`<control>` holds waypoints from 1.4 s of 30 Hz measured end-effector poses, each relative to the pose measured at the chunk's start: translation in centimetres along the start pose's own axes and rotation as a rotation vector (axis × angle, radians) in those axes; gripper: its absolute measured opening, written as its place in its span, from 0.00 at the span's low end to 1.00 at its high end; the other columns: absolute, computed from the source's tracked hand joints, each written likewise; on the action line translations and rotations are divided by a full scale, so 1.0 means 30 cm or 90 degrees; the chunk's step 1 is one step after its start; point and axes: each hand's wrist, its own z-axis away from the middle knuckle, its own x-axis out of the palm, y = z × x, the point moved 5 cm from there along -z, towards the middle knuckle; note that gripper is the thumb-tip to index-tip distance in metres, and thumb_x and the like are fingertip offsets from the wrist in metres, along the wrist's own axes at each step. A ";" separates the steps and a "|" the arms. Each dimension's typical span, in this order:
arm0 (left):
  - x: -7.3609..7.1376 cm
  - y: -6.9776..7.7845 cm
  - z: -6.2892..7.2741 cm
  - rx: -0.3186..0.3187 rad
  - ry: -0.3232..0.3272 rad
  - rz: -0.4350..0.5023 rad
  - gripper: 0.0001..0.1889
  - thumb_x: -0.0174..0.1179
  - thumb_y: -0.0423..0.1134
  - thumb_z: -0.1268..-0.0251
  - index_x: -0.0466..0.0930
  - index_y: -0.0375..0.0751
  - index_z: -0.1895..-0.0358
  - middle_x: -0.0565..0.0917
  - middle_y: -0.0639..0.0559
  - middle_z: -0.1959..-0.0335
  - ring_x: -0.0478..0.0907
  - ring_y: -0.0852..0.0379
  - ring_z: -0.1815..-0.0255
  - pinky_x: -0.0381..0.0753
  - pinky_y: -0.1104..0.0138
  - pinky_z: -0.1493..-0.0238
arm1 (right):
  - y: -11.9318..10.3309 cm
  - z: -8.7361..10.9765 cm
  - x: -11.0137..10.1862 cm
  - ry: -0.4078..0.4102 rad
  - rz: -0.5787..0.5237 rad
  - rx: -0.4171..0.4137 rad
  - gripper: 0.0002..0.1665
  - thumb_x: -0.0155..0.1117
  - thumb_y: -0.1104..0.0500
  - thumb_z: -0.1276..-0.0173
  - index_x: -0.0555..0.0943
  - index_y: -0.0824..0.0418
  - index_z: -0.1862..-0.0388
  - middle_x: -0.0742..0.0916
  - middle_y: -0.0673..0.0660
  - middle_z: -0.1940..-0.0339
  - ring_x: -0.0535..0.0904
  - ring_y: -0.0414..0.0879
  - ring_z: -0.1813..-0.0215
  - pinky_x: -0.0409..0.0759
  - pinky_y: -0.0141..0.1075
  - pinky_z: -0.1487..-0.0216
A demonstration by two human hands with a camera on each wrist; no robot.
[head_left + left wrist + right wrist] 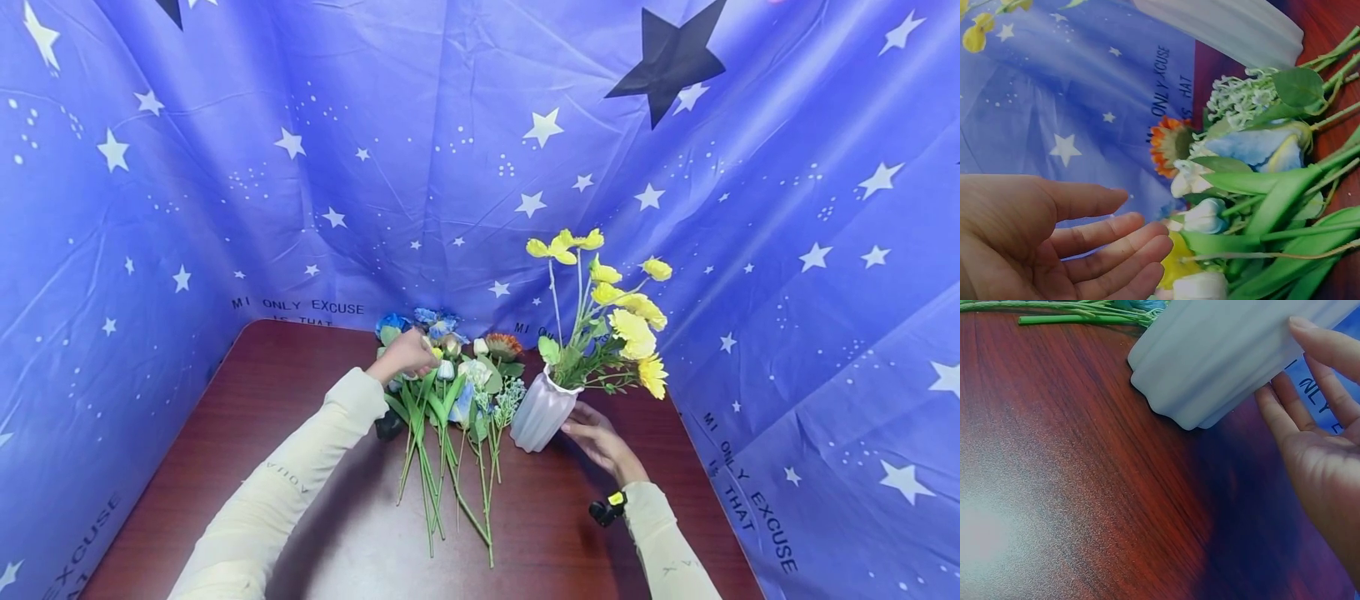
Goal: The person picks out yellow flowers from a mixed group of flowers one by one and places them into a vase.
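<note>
In the head view my left hand (408, 357) reaches over the flower heads at the left of the pile. The left wrist view shows its fingers loosely extended, thumb apart, fingertips right at a yellow flower (1179, 262) beside white-blue tulips (1205, 215). My right hand (596, 437) holds the side of a pale ribbed vase (542, 417); its thumb lies on one side of the wall and its fingers reach round the other. The vase's base is at the tabletop in the right wrist view. Several yellow flowers (633, 333) with green leaves stand in the vase.
A pile of artificial flowers lies on the brown table (360, 542), with green stems (431, 500) toward me. Among them are an orange flower (504, 345), blue flowers (392, 323) and small pale sprigs (510, 398). A blue star-patterned cloth (442, 167) surrounds the table.
</note>
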 end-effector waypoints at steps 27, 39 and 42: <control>0.050 -0.111 -0.030 -0.112 0.078 -0.018 0.04 0.62 0.27 0.38 0.81 0.32 0.61 0.77 0.51 0.87 0.75 0.57 0.84 0.90 0.55 0.62 | 0.000 -0.002 0.002 -0.018 -0.021 -0.007 0.32 0.43 0.83 0.31 0.79 0.54 0.43 0.86 0.51 0.48 0.84 0.40 0.45 0.83 0.31 0.38; 0.069 -0.112 -0.022 -0.121 0.084 -0.040 0.07 0.65 0.26 0.42 0.81 0.31 0.60 0.80 0.47 0.84 0.78 0.55 0.86 0.91 0.56 0.64 | 0.001 -0.004 -0.001 -0.019 -0.024 -0.003 0.32 0.43 0.83 0.31 0.79 0.54 0.44 0.86 0.51 0.48 0.84 0.41 0.45 0.83 0.31 0.37; 0.076 -0.116 -0.020 -0.118 0.087 -0.042 0.10 0.65 0.27 0.41 0.80 0.31 0.55 0.81 0.47 0.82 0.84 0.50 0.80 0.91 0.54 0.59 | 0.002 -0.004 -0.003 -0.017 -0.026 -0.003 0.32 0.42 0.84 0.31 0.79 0.54 0.44 0.86 0.51 0.48 0.84 0.41 0.45 0.83 0.31 0.37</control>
